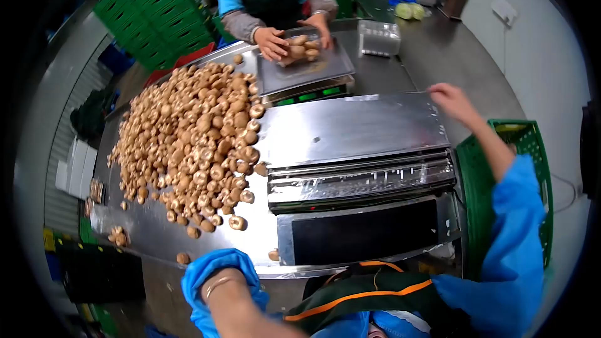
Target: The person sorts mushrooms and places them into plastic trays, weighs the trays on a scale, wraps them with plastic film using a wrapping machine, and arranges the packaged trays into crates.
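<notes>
My right hand [452, 103] is over the right end of the wrapping machine's metal plate [357, 126], its fingers drawn together; anything between them is too small to see. At the bottom my left hand [241, 313] comes up close to the camera, a band round its wrist, its fingers hidden. Brown mushrooms [188, 131] lie in a big heap on the steel table [144, 235], left of the machine. Across the table, a co-worker's two hands hold a clear tray of mushrooms [302, 49] on a scale [272, 78].
A green crate [531, 150] stands at the right, below my right forearm. Clear empty trays [379, 39] are stacked beyond the machine. The machine's black pad [366, 233] is nearest to me. Stacked green crates [156, 19] stand at the back left.
</notes>
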Motion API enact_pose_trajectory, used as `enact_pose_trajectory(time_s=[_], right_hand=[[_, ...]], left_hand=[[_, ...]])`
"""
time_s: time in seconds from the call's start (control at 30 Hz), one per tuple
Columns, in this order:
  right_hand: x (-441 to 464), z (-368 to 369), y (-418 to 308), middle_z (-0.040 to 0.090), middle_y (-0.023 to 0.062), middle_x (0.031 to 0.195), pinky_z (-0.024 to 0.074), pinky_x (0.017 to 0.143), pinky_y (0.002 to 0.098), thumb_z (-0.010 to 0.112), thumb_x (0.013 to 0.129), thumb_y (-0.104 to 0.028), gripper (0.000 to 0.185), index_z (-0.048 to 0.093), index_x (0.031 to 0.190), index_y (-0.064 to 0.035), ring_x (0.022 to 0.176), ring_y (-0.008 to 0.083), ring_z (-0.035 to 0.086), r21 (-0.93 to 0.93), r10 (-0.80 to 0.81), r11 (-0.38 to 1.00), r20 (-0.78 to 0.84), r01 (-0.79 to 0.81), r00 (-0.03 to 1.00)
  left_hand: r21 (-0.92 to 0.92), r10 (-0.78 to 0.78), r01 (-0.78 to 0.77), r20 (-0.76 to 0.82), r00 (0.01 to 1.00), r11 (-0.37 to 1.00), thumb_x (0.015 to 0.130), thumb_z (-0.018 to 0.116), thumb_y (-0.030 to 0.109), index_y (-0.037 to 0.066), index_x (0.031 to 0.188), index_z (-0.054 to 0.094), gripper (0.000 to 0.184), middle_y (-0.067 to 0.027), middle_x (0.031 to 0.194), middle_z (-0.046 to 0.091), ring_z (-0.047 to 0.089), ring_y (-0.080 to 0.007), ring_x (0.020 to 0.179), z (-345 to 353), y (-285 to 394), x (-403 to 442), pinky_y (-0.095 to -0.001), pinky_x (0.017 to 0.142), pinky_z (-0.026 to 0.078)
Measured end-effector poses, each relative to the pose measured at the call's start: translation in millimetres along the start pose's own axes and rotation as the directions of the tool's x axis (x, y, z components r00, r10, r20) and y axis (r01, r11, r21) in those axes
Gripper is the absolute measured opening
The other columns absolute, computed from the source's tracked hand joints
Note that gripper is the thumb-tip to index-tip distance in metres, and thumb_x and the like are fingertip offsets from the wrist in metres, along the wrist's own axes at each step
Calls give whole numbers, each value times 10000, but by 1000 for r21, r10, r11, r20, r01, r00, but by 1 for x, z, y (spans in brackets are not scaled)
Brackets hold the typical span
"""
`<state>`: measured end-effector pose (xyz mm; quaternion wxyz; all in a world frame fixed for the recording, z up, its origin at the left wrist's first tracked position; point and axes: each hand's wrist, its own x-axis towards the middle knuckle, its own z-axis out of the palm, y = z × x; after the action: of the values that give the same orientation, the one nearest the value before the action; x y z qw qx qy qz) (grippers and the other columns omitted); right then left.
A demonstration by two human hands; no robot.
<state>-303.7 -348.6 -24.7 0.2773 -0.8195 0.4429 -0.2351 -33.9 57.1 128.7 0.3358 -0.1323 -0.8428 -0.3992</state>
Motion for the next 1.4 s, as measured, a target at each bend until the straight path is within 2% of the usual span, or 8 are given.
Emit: enact_pose_trajectory(time_s=[0.07,0.17,0.27,0.37,0.77,0.8,1.03,1.4], right_hand=[[38,86,-3,622,118,921,433,793,336,513,829,-250,287,598,1012,-47,893,240,575,-72,-142,987,16,143,990],[73,160,-7,616,130,959,409,821,398,426,862,-316,339,604,985,-55,937,313,551,-337,-236,912,32,233,971],[82,176,-17,615,107,904,419,740,428,339,893,-294,337,594,874,-74,868,298,560,-573,-172,802,48,168,984],[78,175,-21,607,102,885,413,702,444,322,902,-271,333,578,813,-79,839,287,562,-608,-208,769,54,197,977],[81,175,-23,597,137,807,402,706,423,387,905,-281,348,583,812,-9,792,329,545,-439,-172,885,-2,154,985],[81,173,-25,601,141,824,408,718,414,391,906,-278,338,585,837,-9,809,327,551,-438,-151,887,20,144,988],[83,172,-4,600,153,970,407,842,305,374,927,-289,356,495,1138,-29,969,230,561,123,65,991,-169,-44,983],[69,160,-122,343,163,1324,249,1018,391,545,783,-371,523,478,1230,-107,1224,301,319,142,-444,884,-42,445,895]], left_hand=[[-160,-129,58,-479,868,985,841,531,91,11,868,575,95,-95,848,578,558,-189,762,-5,-21,-38,-302,683,450],[-487,-367,677,-871,-328,552,795,586,31,-49,1105,494,334,-128,869,592,570,-181,782,40,-29,-119,-258,726,449],[-314,-138,810,-892,-430,-496,717,676,224,-6,1267,351,679,-228,1130,469,406,-389,1074,147,-48,-234,-469,902,348],[-363,-225,738,-794,-564,-569,612,727,193,50,1321,284,848,-267,1270,318,327,-436,1143,213,-82,-257,-494,954,291],[46,-649,999,-760,32,-5,753,609,111,104,948,567,199,-106,1003,535,507,-253,903,118,-84,-362,-319,688,465],[109,-827,915,-480,-293,-388,740,630,131,116,965,559,237,-127,1006,526,494,-277,916,54,-74,-351,-343,737,442],[-239,365,881,-927,-83,-407,759,662,236,56,1282,355,633,-256,1315,261,261,-385,1219,-93,-33,-366,-451,997,243],[220,-258,967,-949,181,-131,648,745,373,64,1357,223,933,-271,1356,224,213,-403,1274,-123,-138,-210,-449,1026,220]])
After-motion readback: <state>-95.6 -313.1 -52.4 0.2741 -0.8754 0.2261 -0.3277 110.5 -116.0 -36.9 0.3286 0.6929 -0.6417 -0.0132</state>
